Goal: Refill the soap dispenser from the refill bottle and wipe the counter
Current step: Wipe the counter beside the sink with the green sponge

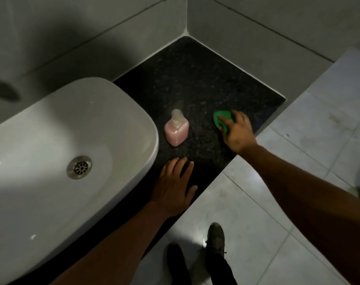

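Observation:
A clear soap dispenser (pixel 176 128) filled with pink soap stands upright on the dark speckled counter (pixel 187 83), just right of the basin. My right hand (pixel 236 132) presses a green cloth (pixel 222 118) flat on the counter near its right edge, to the right of the dispenser. Fingers spread, my left hand (pixel 174 188) rests palm-down on the counter's front part, below the dispenser and holding nothing. No refill bottle is in view.
A white basin (pixel 51 153) with a metal drain (pixel 79 167) takes up the left side. Tiled walls meet in a corner behind the counter. The counter's front edge drops to a pale tiled floor (pixel 277 192), where my shoes (pixel 215 237) stand.

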